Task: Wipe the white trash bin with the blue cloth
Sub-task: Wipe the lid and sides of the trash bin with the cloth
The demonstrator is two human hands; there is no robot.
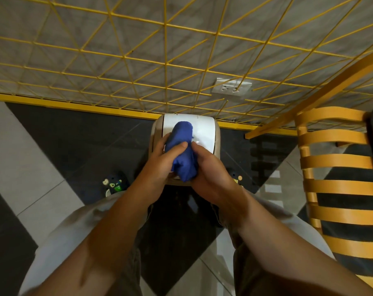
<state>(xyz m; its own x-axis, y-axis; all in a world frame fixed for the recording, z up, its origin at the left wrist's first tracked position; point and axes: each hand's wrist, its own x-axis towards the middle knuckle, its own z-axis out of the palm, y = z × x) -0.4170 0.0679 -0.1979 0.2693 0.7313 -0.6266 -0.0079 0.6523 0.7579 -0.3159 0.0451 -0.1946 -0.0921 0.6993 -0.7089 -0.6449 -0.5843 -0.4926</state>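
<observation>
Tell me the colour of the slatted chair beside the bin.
Orange-yellow. The chair shows in the head view, on the right.

A yellow wire grid covers the grey wall across the upper frame, with a white double socket behind it, right of centre. An orange slatted chair stands at the right edge. A dark clog with charms rests on the black-and-white floor tiles at left.

One head-worn wide-angle view, steeply downward and forward, close above the white trash bin.
</observation>
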